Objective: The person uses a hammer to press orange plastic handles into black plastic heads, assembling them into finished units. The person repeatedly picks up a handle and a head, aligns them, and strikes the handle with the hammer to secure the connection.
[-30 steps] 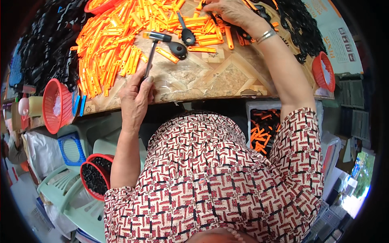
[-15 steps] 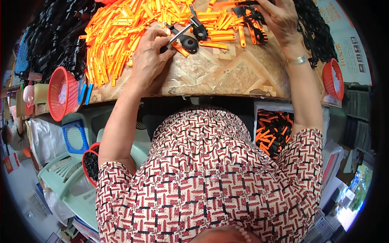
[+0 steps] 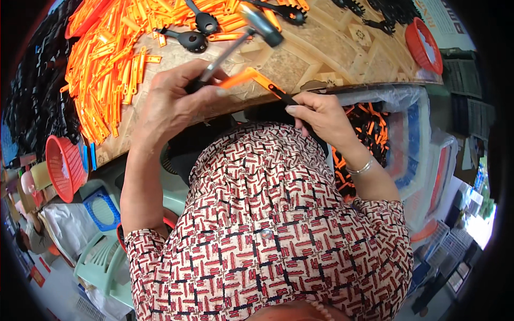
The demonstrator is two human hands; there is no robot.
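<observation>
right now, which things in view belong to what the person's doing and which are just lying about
Part of the work:
- hammer, in the left hand
- orange-and-black piece, in the right hand
- probably the loose orange handles and black spoon-shaped pieces

Seemingly just about:
- red basket at the table's left end
- pale green chair

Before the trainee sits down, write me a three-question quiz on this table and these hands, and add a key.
1. Which hand holds the hammer?
2. What colour is the end of the orange-and-black piece that the right hand grips? (a) blue (b) black (c) white
3. True or false: the big heap of orange handles lies toward the left of the table.

Key: 1. the left hand; 2. b; 3. true.
</observation>
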